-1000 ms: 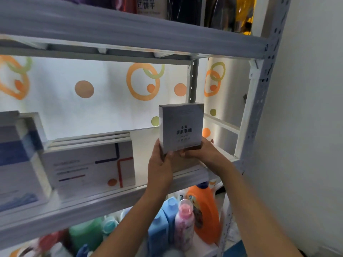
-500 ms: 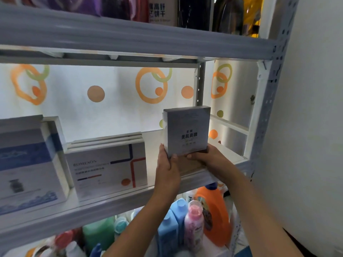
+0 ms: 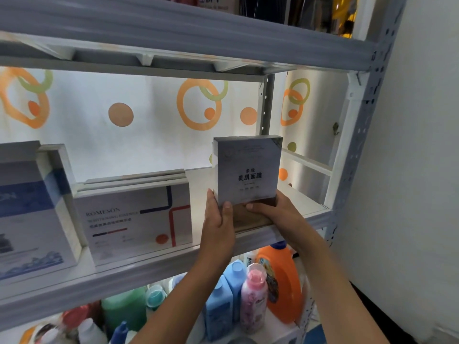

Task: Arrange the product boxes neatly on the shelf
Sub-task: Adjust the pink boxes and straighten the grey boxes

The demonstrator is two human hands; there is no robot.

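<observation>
Down low, closest of all, bottles stand on the bottom shelf — a pink bottle [image 3: 253, 301], a blue bottle [image 3: 219, 310] and a big orange jug [image 3: 283, 281]. Above them, the left hand [image 3: 218, 224] and the right hand [image 3: 275, 212] both hold the bottom of a gray box [image 3: 248, 170], upright on the right part of the white shelf [image 3: 159, 266]. To its left stands a white box [image 3: 134, 222] with red and blue lines, then a blue and white box [image 3: 29, 217] — and behind them a wall with orange rings [image 3: 198, 105].

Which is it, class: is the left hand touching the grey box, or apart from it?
Touching. The head view shows the left hand pinching the grey box at its lower-left corner.
</observation>
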